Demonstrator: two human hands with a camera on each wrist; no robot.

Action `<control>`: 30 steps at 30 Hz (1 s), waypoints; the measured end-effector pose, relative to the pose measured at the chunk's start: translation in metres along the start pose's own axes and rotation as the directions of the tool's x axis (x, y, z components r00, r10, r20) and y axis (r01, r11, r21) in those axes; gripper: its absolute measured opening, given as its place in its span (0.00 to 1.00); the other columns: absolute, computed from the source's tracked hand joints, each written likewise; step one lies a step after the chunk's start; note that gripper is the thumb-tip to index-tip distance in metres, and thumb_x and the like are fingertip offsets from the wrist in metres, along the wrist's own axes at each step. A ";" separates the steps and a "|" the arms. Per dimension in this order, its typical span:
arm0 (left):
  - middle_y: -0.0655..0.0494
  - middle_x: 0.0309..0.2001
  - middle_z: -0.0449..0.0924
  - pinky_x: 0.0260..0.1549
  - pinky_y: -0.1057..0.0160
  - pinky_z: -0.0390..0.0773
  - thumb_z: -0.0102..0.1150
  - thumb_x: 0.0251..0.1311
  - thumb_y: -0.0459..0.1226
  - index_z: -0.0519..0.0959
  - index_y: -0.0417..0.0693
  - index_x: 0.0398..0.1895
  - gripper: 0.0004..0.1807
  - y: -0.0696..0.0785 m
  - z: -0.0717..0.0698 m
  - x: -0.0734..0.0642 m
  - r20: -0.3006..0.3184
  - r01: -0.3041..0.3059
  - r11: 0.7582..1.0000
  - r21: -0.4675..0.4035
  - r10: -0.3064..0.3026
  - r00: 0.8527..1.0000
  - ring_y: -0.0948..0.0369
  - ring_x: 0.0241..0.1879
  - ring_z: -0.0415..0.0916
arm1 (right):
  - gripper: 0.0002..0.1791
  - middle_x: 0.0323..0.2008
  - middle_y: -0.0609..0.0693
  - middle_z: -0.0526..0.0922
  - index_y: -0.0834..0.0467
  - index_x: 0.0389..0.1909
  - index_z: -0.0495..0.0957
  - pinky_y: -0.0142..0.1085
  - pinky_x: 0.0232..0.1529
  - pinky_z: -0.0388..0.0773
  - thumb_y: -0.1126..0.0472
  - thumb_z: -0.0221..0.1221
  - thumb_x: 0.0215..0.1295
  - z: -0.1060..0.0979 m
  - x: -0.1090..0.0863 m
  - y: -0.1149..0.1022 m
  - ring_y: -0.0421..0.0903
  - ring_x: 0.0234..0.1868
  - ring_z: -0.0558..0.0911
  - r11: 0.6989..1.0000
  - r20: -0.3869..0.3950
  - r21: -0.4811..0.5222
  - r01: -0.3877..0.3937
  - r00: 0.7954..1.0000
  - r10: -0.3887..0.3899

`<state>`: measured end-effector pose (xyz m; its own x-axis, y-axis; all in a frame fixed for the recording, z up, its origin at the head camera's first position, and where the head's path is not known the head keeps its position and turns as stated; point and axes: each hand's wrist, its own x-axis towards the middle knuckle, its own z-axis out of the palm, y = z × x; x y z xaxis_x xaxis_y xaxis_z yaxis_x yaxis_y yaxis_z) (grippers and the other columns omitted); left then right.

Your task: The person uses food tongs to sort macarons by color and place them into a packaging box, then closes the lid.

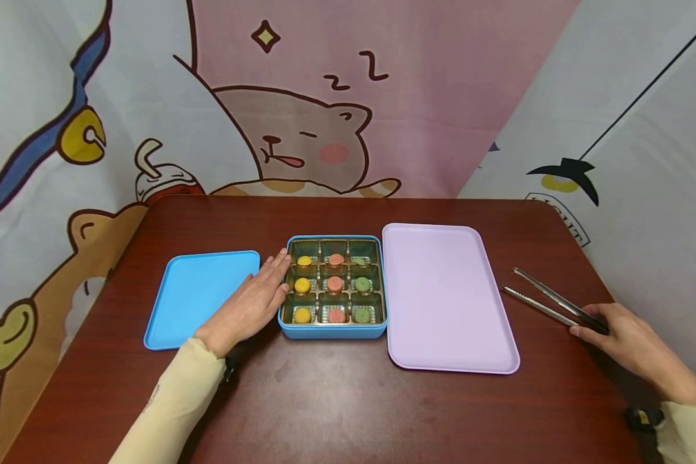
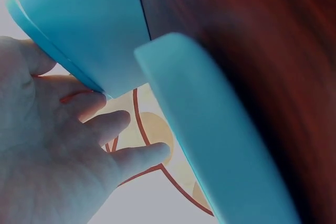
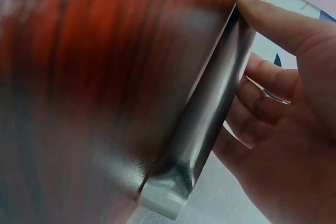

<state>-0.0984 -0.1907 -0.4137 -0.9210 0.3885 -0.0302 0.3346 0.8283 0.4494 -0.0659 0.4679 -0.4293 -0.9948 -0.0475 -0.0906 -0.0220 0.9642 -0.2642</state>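
A blue box [image 1: 332, 331] stands mid-table with a gold divided insert. Its compartments hold small round pieces: yellow [image 1: 302, 285] in the left column, pink [image 1: 334, 283] in the middle, green [image 1: 362, 284] on the right. My left hand [image 1: 246, 306] touches the box's left wall, fingers straight; the left wrist view shows the fingers along the box's edge [image 2: 79, 30]. At the table's right, my right hand [image 1: 638, 341] holds metal tongs [image 1: 548, 298] by the handle end, tips spread apart and pointing left. In the right wrist view the thumb presses the tongs [image 3: 210, 98] from one side.
Left of the box lies a flat light-blue lid or tray [image 1: 203, 290], partly under my left forearm's line. A lilac tray [image 1: 446, 296] lies right beside the box, between it and the tongs. A cartoon-printed cloth [image 1: 441, 96] hangs behind the brown table [image 1: 336, 399].
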 end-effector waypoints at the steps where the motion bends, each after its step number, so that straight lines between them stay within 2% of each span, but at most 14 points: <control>1: 0.49 0.84 0.41 0.71 0.31 0.53 0.39 0.83 0.45 0.48 0.43 0.84 0.34 0.000 0.000 0.000 -0.003 -0.002 1.000 0.002 0.002 1.000 0.44 0.81 0.44 | 0.35 0.43 0.77 0.74 0.81 0.50 0.72 0.68 0.43 0.72 0.50 0.70 0.67 0.000 0.000 0.000 0.71 0.44 0.74 1.000 -0.005 -0.005 0.009 1.000 -0.009; 6: 0.48 0.84 0.44 0.72 0.33 0.53 0.41 0.83 0.46 0.51 0.45 0.84 0.33 0.001 -0.001 0.001 -0.018 -0.011 1.000 0.029 0.011 1.000 0.44 0.81 0.46 | 0.39 0.44 0.78 0.75 0.82 0.52 0.72 0.68 0.43 0.72 0.49 0.73 0.63 0.000 -0.001 -0.003 0.72 0.44 0.75 0.997 -0.029 -0.020 0.073 0.997 -0.073; 10: 0.47 0.83 0.47 0.73 0.33 0.52 0.45 0.81 0.48 0.53 0.47 0.84 0.34 0.003 -0.004 -0.001 -0.039 -0.012 0.999 0.045 0.014 0.999 0.45 0.81 0.47 | 0.46 0.49 0.80 0.72 0.82 0.57 0.69 0.71 0.45 0.70 0.44 0.72 0.63 -0.002 -0.005 -0.014 0.75 0.48 0.73 0.998 -0.040 -0.035 0.053 0.998 -0.054; 13: 0.48 0.83 0.49 0.73 0.33 0.52 0.48 0.79 0.51 0.55 0.47 0.83 0.36 0.004 -0.006 -0.003 -0.065 -0.013 0.998 0.058 0.016 0.998 0.45 0.80 0.48 | 0.47 0.55 0.80 0.69 0.80 0.62 0.67 0.73 0.49 0.67 0.41 0.69 0.65 -0.006 -0.009 -0.032 0.77 0.53 0.71 0.999 -0.056 -0.019 0.029 0.998 -0.030; 19: 0.49 0.82 0.53 0.73 0.34 0.54 0.53 0.75 0.55 0.56 0.48 0.83 0.41 0.008 -0.012 -0.010 -0.114 -0.017 0.994 0.109 0.029 0.993 0.47 0.80 0.51 | 0.47 0.68 0.75 0.67 0.71 0.71 0.65 0.75 0.54 0.63 0.42 0.69 0.65 -0.015 -0.015 -0.075 0.75 0.63 0.67 0.995 -0.148 0.027 0.095 0.985 -0.090; 22: 0.46 0.80 0.57 0.72 0.34 0.55 0.55 0.73 0.55 0.57 0.47 0.83 0.42 0.008 -0.016 -0.014 -0.145 -0.029 0.991 0.127 0.047 0.988 0.46 0.79 0.54 | 0.46 0.72 0.70 0.67 0.66 0.75 0.65 0.74 0.57 0.62 0.45 0.70 0.65 -0.017 -0.018 -0.099 0.73 0.66 0.67 0.986 -0.206 0.054 0.156 0.968 -0.142; 27: 0.45 0.78 0.62 0.73 0.34 0.54 0.58 0.70 0.56 0.62 0.46 0.81 0.42 0.006 -0.023 -0.024 -0.197 -0.047 0.986 0.161 0.079 0.977 0.45 0.78 0.56 | 0.44 0.71 0.63 0.72 0.59 0.74 0.71 0.69 0.61 0.65 0.47 0.74 0.59 -0.011 -0.018 -0.140 0.68 0.67 0.72 0.958 -0.324 0.042 0.284 0.911 -0.256; 30: 0.46 0.78 0.63 0.72 0.34 0.54 0.58 0.70 0.55 0.64 0.46 0.80 0.41 0.003 -0.028 -0.030 -0.224 -0.057 0.980 0.192 0.100 0.969 0.44 0.77 0.57 | 0.43 0.69 0.60 0.75 0.57 0.72 0.74 0.67 0.63 0.67 0.47 0.75 0.56 -0.004 -0.016 -0.165 0.65 0.66 0.74 0.939 -0.353 0.021 0.342 0.882 -0.313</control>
<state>-0.0759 -0.2112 -0.3861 -0.9039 0.3695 0.2155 0.4188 0.8668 0.2706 -0.0472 0.3105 -0.3801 -0.9053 -0.2518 0.3421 -0.3590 0.8840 -0.2993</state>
